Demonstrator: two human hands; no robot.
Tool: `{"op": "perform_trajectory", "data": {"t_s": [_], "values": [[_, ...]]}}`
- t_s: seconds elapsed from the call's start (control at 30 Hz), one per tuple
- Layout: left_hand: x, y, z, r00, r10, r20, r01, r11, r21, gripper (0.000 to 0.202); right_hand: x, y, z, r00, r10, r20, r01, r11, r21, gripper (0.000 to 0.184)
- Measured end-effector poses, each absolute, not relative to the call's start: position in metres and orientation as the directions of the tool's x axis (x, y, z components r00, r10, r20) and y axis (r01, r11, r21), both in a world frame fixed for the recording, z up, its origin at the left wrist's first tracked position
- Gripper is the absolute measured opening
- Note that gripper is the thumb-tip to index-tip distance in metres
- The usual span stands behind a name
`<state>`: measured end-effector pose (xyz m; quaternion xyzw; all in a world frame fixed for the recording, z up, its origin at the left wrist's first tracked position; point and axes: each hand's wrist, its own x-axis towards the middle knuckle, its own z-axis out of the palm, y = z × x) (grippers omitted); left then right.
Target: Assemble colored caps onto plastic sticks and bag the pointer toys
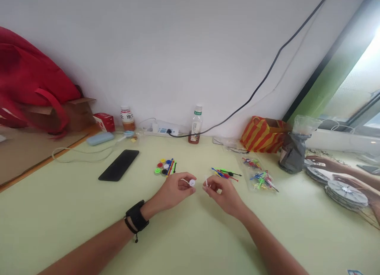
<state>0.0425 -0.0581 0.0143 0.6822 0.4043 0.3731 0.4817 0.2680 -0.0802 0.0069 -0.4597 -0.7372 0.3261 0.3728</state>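
My left hand [175, 190] hovers over the pale green table [74, 219], its fingers pinched on a small white round piece with a short stem [191, 183]. A black band wraps that wrist. My right hand [222, 193] is close beside it, fingers pinched on a thin white stick [206, 182]. Just beyond the left hand lies a small heap of coloured discs and sticks [166, 167]. Beyond the right hand lie several loose coloured sticks [225, 174].
A black phone [119, 165] lies to the left. Clear bags of coloured parts [258, 176] sit right. Two bottles [195, 125], a power strip [164, 128], a striped bag [261, 134] and a grey pouch [292, 152] line the wall. Another person's hands [341, 172] work at far right over grey discs.
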Motion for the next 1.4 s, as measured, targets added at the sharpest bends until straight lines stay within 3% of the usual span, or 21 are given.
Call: {"op": "perform_trajectory", "data": {"t_s": [0.13,0.27,0.37,0.53,0.83,1.4], "values": [[0.041,-0.065,0.013,0.431,0.893,0.131,0.095,-0.189,0.977,0.039,0.263,-0.082,0.013,-0.278,0.93,0.238,0.227,0.305,-0.925,0.038],[0.041,-0.069,0.009,0.463,0.87,0.17,0.041,-0.213,0.976,0.042,0.258,-0.085,0.016,-0.284,0.945,0.161,-0.021,0.161,-0.987,0.037],[0.042,-0.072,0.008,0.494,0.843,0.213,0.027,-0.259,0.965,0.04,0.255,-0.087,0.014,-0.271,0.957,0.105,-0.115,0.076,-0.99,0.038],[0.044,-0.075,0.006,0.507,0.832,0.223,0.035,-0.279,0.96,0.029,0.252,-0.087,0.012,-0.277,0.955,0.104,-0.061,0.091,-0.994,0.033],[0.04,-0.071,-0.005,0.433,0.864,0.255,0.071,-0.315,0.946,0.03,0.255,-0.087,0.007,-0.255,0.958,0.129,0.087,0.156,-0.984,0.03],[0.036,-0.069,0.006,0.505,0.816,0.28,0.21,-0.431,0.877,0.014,0.259,-0.086,0.008,-0.305,0.936,0.177,0.066,0.206,-0.976,0.029]]}}
